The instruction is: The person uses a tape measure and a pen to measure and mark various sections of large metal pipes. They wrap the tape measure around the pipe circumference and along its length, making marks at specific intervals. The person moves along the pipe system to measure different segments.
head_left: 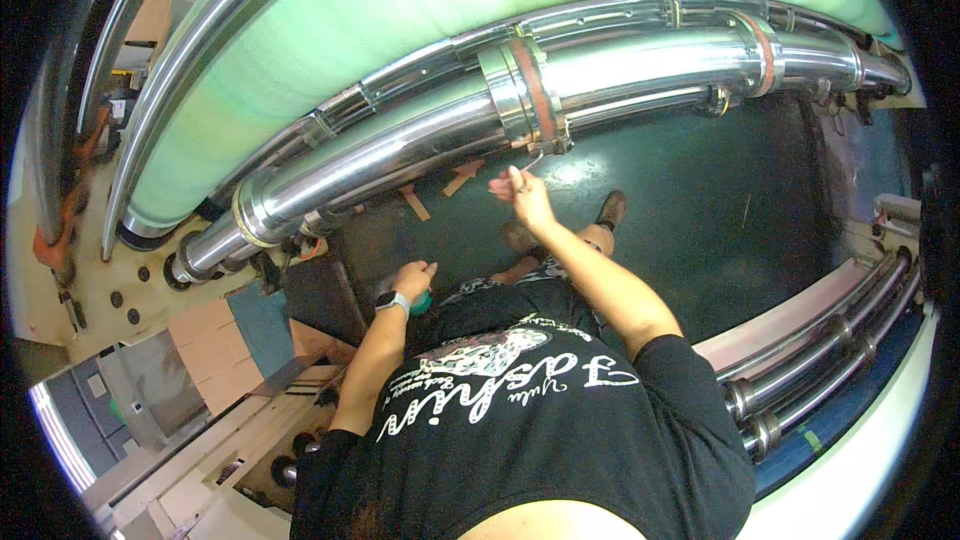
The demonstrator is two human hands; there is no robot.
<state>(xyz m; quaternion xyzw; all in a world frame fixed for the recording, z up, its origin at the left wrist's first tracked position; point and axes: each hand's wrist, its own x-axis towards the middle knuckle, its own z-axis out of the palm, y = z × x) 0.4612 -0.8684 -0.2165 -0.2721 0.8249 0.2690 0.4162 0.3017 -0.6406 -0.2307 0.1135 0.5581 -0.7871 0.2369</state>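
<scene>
Green roll [420, 30] spans 10 to 2 o'clock. Steel pipe [400, 145] runs beneath it, 9 to 2 o'clock, with orange-banded clamp [530, 90] at 12. Dark floor [720, 200] from centre to 3. Right hand [522, 190] just above centre, closed on thin tool [530, 162] reaching up toward clamp. Left hand [413, 280] at 8, curled round green object [422, 302]; watch [392, 302] on wrist
</scene>
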